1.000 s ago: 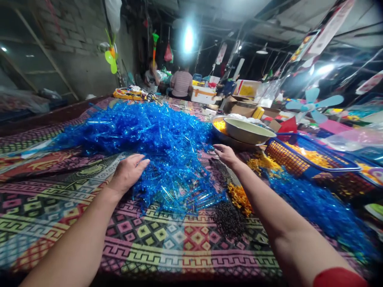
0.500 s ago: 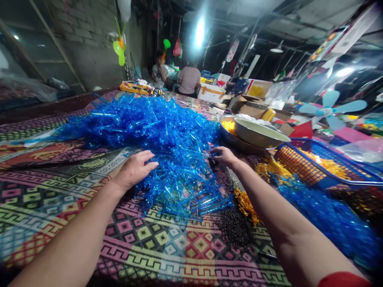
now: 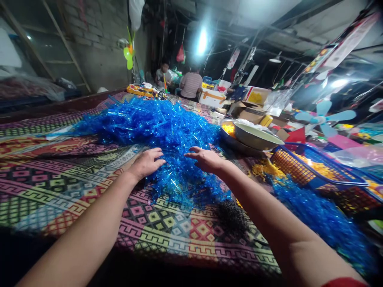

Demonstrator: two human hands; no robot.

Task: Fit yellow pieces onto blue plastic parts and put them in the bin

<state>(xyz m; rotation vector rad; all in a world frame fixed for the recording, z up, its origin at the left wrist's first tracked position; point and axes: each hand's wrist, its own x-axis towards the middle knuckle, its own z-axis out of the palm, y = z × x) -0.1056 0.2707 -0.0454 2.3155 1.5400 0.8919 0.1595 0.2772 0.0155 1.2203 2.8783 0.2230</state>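
A large heap of clear blue plastic pieces (image 3: 161, 119) lies on the patterned cloth (image 3: 98, 187), with a looser part spreading toward the front. My left hand (image 3: 148, 162) rests at the left edge of this looser part, fingers apart. On its right side, my right hand (image 3: 205, 157) reaches over the blue pieces with its fingers spread and palm down. Neither hand visibly grips anything. Small black pieces (image 3: 233, 217) form a pile near the front, left of my right forearm.
Metal bowls (image 3: 259, 135) stand behind my right forearm, one holding yellow pieces. A blue basket (image 3: 317, 163) of yellow pieces and another blue pile (image 3: 320, 223) are at the right. Beyond are a fan (image 3: 323, 118), boxes and two people (image 3: 190, 83).
My right hand has moved left across the blue pieces, closer to my left hand. My left hand appears slightly farther right, and the view has shifted a little.
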